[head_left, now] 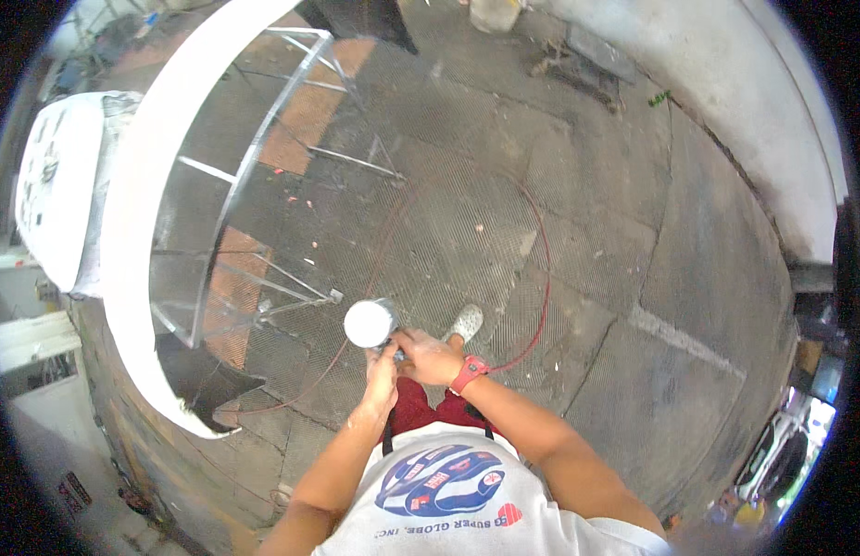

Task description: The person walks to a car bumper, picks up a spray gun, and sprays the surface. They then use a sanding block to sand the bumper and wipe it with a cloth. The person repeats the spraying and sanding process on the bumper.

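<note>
Right of the curved white panel (pixel 131 232), I see the white-topped cup (pixel 370 322) between panel and right hand (pixel 432 358), whose fingers grip its near side, the left hand (pixel 382 378) beside them, closer to the panel, its hold unclear.

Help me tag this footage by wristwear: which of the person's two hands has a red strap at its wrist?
The right hand: a red strap circles its wrist. The left hand has no such strap.

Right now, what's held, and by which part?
A white-topped, cup-shaped tool, apparently by its near side, with left hand and right hand together there; exact grip hidden.
</note>
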Demonstrator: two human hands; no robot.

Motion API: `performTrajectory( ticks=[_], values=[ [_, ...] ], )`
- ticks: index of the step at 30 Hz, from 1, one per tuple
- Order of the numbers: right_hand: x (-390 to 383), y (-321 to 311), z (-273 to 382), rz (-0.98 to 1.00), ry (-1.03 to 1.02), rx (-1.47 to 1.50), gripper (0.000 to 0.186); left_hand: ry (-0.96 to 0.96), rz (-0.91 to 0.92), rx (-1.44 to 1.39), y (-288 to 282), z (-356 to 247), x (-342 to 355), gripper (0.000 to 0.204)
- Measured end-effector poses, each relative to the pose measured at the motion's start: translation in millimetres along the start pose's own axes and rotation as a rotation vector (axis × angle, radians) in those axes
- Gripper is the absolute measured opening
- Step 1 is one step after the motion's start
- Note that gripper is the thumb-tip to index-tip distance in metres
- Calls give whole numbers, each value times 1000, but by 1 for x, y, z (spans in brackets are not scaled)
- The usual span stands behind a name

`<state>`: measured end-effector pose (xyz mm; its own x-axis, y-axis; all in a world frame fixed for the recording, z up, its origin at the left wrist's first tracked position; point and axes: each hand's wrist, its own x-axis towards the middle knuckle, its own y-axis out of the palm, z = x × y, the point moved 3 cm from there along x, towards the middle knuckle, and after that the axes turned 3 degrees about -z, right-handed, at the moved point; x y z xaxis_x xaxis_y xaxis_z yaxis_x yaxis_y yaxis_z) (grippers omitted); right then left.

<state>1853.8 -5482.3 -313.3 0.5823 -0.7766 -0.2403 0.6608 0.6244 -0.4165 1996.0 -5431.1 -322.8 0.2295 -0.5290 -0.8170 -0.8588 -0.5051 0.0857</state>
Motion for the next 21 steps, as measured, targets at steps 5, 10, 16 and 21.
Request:
performTrajectory(
  ticks=[5,10,16,21],
  values=[
    [-13,-78,26,51,-63,108,60,188,186,224,71,-59,-51,75],
    [-45,-134,37,-143,-130,61,60,241,398,394,116,-98,-112,83],
    [-65,-155,52,-303,209,230,72,189,509,528,86,-51,-88,69],
    [-63,-148,57,-352,88,435,77,214,717,311,102,8,-96,48]
  ],
)
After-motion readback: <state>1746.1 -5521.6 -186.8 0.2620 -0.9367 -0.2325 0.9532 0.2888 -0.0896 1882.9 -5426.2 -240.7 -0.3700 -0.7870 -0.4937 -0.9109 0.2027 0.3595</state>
